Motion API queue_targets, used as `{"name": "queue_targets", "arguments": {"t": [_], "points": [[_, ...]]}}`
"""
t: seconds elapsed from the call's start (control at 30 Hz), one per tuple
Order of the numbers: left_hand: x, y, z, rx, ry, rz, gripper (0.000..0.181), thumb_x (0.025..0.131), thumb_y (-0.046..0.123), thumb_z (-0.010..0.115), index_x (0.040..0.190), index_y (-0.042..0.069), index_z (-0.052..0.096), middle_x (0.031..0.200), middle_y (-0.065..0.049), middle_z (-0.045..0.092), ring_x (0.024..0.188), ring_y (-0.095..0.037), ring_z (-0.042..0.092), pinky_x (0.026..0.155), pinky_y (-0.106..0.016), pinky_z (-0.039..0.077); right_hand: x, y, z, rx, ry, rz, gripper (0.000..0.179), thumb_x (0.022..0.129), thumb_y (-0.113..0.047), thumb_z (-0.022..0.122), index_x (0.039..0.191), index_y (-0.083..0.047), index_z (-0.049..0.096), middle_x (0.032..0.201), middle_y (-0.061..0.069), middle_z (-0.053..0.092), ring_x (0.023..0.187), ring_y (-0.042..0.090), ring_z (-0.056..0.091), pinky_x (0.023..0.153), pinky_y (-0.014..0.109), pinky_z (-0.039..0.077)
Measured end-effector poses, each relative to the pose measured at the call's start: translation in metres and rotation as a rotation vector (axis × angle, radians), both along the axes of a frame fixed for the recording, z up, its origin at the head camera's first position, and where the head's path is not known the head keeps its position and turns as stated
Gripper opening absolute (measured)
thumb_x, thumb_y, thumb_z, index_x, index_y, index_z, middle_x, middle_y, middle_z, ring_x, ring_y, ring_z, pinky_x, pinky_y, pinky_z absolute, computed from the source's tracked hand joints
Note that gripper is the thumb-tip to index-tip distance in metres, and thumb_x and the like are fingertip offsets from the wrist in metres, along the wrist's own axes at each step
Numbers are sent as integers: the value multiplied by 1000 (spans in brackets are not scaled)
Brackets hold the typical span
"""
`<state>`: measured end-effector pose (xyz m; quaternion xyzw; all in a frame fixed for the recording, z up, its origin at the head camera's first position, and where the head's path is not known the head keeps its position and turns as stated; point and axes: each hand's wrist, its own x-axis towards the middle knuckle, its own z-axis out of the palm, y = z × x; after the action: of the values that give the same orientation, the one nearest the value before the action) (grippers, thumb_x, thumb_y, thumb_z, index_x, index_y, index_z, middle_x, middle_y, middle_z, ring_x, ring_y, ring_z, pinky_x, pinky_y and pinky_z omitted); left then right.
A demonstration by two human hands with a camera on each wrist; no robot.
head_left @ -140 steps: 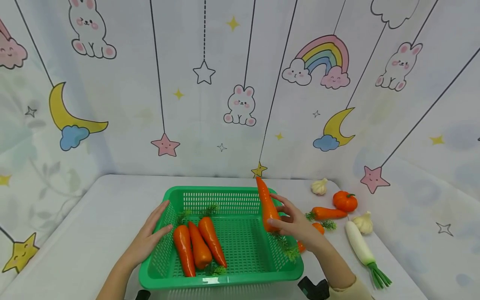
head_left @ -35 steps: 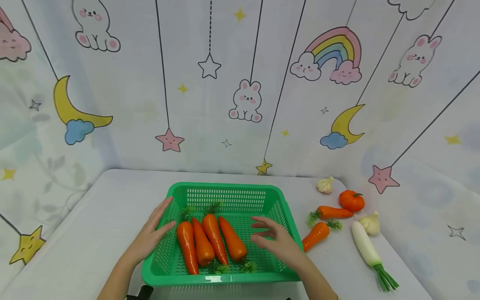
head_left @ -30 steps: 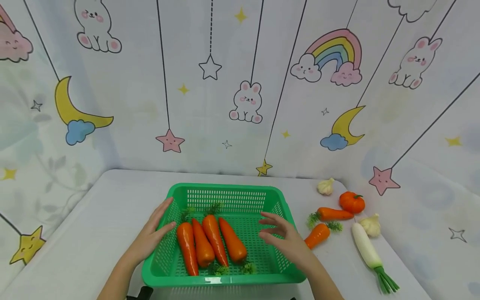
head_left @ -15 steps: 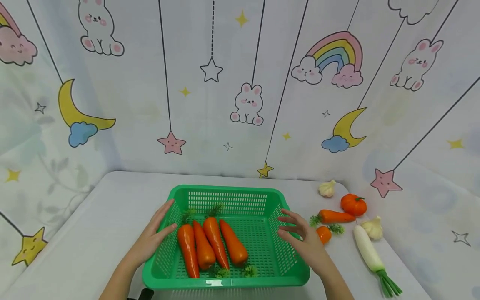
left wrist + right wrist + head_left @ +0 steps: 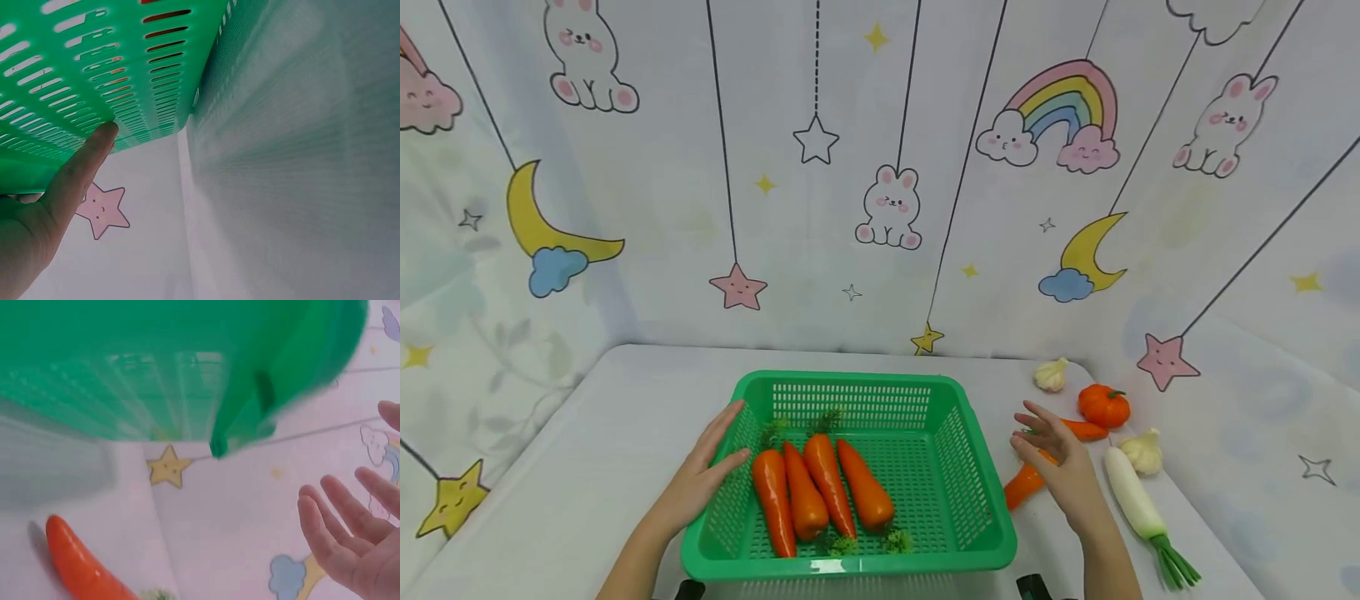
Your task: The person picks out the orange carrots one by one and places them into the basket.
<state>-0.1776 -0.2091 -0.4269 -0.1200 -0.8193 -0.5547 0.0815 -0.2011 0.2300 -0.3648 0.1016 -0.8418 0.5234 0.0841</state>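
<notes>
A green plastic basket (image 5: 850,565) stands on the white table, with several orange carrots (image 5: 862,487) lying side by side in its left half. At its left rim my left hand (image 5: 700,471) holds the basket, the thumb over the rim and a finger (image 5: 94,150) against the slotted outer wall. My right hand (image 5: 1060,467) hovers right of the basket, fingers spread and slightly bent, holding nothing. Beneath and beside it lie a carrot (image 5: 1022,488), also seen in the right wrist view, and another carrot (image 5: 1088,430), both partly hidden by the hand.
Right of the right hand lie a white radish (image 5: 1131,492) with green stalks, a garlic bulb (image 5: 1142,452) and a small orange pumpkin (image 5: 1103,406). Another garlic bulb (image 5: 1050,375) sits farther back. A patterned curtain (image 5: 820,208) rises behind the table (image 5: 587,467).
Earlier my right hand held a carrot over the basket; that carrot now lies inside with the others. The emptied hand has moved right, out past the rim. My left hand has stayed put.
</notes>
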Motion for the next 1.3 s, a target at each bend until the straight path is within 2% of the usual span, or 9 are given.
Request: {"name": "queue_targets", "arguments": {"t": [0.23, 0.33, 0.43, 0.57, 0.73, 0.83, 1.07, 1.17, 1.3], "points": [[0, 0, -1, 7, -1, -8, 62, 94, 18, 51, 146, 11, 19, 150, -16, 10, 134, -41, 7, 92, -74, 11, -5, 17, -8, 101, -29, -139, 54, 91, -30, 57, 138, -11, 39, 125, 8, 51, 96, -4, 51, 79, 17, 44], [1, -2, -3, -1, 3, 1, 62, 94, 18, 51, 146, 12, 20, 151, -15, 11, 134, -40, 7, 92, -73, 11, -8, 20, -14, 139, -30, -158, 57, 90, -32, 58, 138, -9, 38, 125, 13, 52, 100, 6, 53, 81, 27, 47], [1, -3, -4, 5, 0, -1, 62, 93, 18, 51, 146, 12, 20, 151, -14, 11, 134, -39, 7, 93, -73, 11, -11, 22, -18, 163, -45, -181, 60, 89, -35, 58, 138, -8, 37, 126, 15, 51, 108, 25, 53, 83, 42, 48], [1, -4, -5, 13, -6, -1, 62, 93, 17, 51, 146, 12, 20, 151, -14, 11, 134, -39, 7, 93, -73, 11, -15, 27, -24, 207, -127, -247, 68, 88, -41, 58, 140, -5, 32, 131, 23, 44, 113, 42, 46, 83, 52, 46], [3, -4, -6, 23, -10, 4, 62, 93, 16, 51, 147, 14, 20, 151, -14, 10, 134, -40, 7, 92, -74, 11, -20, 36, -37, 258, -243, -328, 81, 86, -50, 55, 142, 0, 25, 135, 29, 35, 114, 46, 41, 86, 54, 43], [4, -4, -6, 28, -12, 5, 62, 93, 16, 51, 147, 13, 20, 151, -14, 9, 134, -40, 7, 92, -74, 11, -25, 41, -46, 281, -261, -355, 84, 86, -51, 55, 142, 3, 24, 135, 31, 32, 112, 46, 42, 85, 53, 43], [4, -3, -5, 33, -4, 5, 61, 93, 15, 50, 146, 12, 20, 151, -15, 9, 133, -40, 6, 92, -73, 11, -32, 45, -60, 324, -303, -346, 81, 87, -45, 56, 141, 5, 21, 134, 36, 28, 114, 51, 37, 88, 59, 39], [3, -3, -5, 33, 0, 2, 61, 93, 14, 50, 146, 12, 20, 150, -15, 9, 133, -40, 6, 92, -73, 11, -33, 45, -64, 315, -306, -335, 79, 87, -39, 59, 140, 6, 21, 132, 38, 28, 104, 47, 48, 81, 52, 46], [2, -2, -5, 32, 1, -1, 61, 93, 14, 50, 146, 12, 20, 150, -15, 9, 133, -40, 7, 92, -73, 11, -34, 45, -71, 297, -306, -317, 78, 85, -34, 62, 138, 8, 23, 127, 42, 30, 68, 29, 62, 60, 36, 52]]}}
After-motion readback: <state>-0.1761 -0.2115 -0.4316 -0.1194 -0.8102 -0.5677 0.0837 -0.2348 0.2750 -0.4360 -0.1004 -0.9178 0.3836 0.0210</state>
